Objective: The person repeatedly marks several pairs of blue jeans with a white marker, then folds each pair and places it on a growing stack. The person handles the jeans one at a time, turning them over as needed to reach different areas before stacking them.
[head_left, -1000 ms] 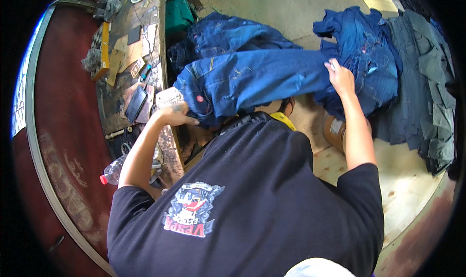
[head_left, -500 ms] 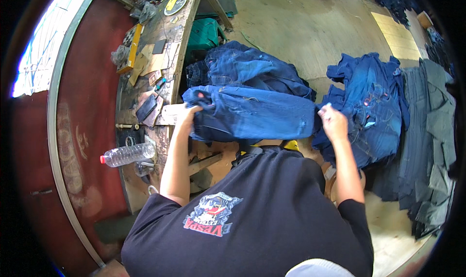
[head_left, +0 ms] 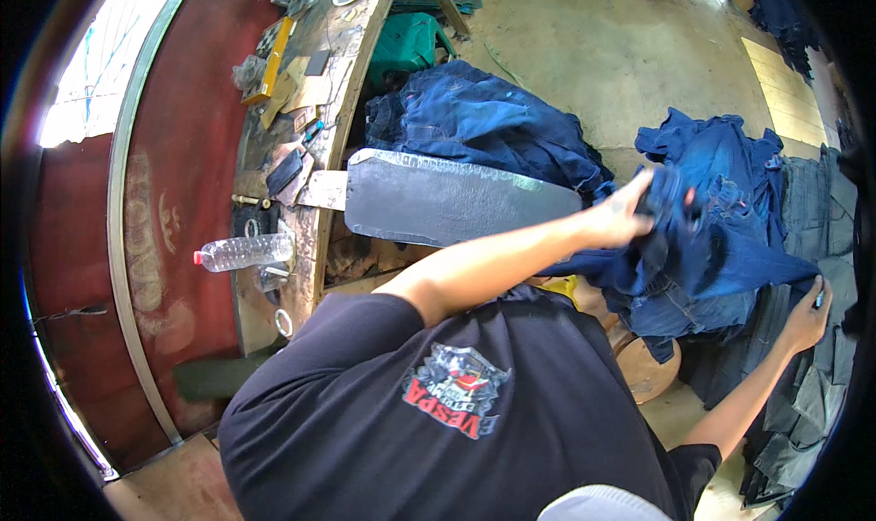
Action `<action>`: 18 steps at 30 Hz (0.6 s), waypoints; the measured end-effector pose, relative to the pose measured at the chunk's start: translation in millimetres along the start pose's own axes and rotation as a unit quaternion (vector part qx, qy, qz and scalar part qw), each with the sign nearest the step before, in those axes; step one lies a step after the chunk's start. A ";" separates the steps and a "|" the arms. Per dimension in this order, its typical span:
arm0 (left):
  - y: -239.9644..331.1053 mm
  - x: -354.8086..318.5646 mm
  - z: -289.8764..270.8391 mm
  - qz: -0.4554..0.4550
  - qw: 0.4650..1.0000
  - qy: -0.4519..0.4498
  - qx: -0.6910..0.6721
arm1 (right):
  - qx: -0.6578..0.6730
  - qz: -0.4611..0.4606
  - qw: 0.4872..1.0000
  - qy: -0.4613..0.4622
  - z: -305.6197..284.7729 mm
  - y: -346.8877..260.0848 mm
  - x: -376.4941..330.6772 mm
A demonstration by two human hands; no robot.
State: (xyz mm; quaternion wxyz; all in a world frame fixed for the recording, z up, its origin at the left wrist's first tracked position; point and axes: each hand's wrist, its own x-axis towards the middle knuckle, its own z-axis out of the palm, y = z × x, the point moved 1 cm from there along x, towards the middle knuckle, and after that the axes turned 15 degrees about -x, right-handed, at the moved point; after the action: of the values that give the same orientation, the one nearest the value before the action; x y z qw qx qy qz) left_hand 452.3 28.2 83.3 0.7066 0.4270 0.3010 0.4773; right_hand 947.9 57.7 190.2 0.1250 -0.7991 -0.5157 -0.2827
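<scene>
A pair of blue jeans is stretched between my two hands over on the right, partly smeared by motion. My left hand reaches across my body and grips its bunched end. At the far right my right hand is closed on the other end. Beneath and behind the jeans lies a heap of blue denim. In front of me a long dark board with a rounded end lies bare, jutting out from the workbench. Beyond it rests another pile of jeans.
The wooden workbench on the left carries a clear plastic bottle, a phone and a yellow box. A green plastic stool stands behind it. Grey folded trousers are stacked far right, near a round stool.
The jeans have come off the board and moved right with both my hands, baring the board's dark surface. My left arm now crosses in front of me, and the view has shifted slightly.
</scene>
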 end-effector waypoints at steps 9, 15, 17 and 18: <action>102.8 12.6 -190.3 0.052 0.841 0.207 0.497 | 0.289 -0.047 0.954 -0.069 10.2 -95.9 -33.9; 165.5 -119.1 -368.0 -0.204 0.572 0.515 0.604 | 0.230 0.054 0.943 -0.235 25.7 -122.5 -103.8; 147.3 -114.7 -357.6 -0.104 0.661 0.426 0.610 | 0.203 0.054 0.938 -0.276 27.0 -149.7 -150.8; 130.2 -103.2 -334.2 -0.065 0.710 0.361 0.602 | 0.140 0.021 0.950 -0.278 28.3 -165.2 -177.3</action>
State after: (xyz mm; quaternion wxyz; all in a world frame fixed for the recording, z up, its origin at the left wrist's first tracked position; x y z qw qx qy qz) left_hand 82.1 61.1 49.4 0.1670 0.5362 0.7837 0.2655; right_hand 754.5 10.2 49.3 0.0935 -0.8313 -0.5472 0.0290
